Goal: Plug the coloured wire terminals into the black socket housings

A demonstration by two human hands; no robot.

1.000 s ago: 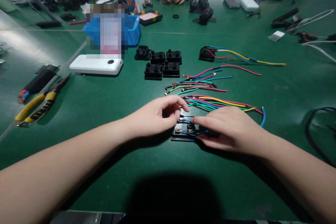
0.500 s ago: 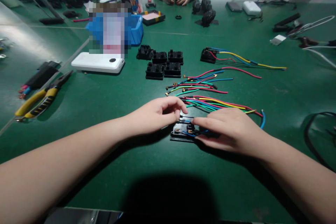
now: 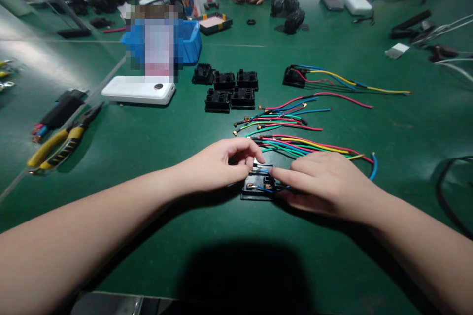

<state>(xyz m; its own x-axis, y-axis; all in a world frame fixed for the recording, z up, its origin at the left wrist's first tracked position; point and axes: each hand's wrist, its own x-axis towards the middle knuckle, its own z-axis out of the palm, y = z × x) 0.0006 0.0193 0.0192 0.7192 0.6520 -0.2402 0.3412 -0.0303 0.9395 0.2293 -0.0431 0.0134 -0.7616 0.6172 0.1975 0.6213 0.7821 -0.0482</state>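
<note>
A black rectangular plastic socket housing (image 3: 257, 189) lies flat on the green smooth-topped table (image 3: 148, 251), directly between the two hands; all positions below are referenced to this housing, as seen by the wearer. Two brass-coloured metal terminals (image 3: 252, 186) sit in its near portion, and a thin blue insulated wire (image 3: 263, 188) runs from there toward the right.

The left hand (image 3: 229, 162) is at the housing's far left corner. Its thumb and index fingertip stand apart, with the other fingers curled behind; whether these clamp anything cannot be told. The right hand (image 3: 321, 182) is at the right edge, index fingertip at the far right part of the housing. The thumb side is partly hidden, so its closure on the housing or the wire cannot be confirmed.

Just beyond the housing lies a bundle of red, yellow, blue and green insulated wires (image 3: 303, 147). Beyond that bundle is a looser group of multicoloured wires with brass-coloured end fittings (image 3: 288, 119). Farther beyond and to the left stand five black plastic socket housings (image 3: 225, 83); beyond and to the right rests a black housing with attached coloured wires (image 3: 293, 77). Well to the left lie yellow-and-black-handled metal pliers (image 3: 70, 139).
</note>
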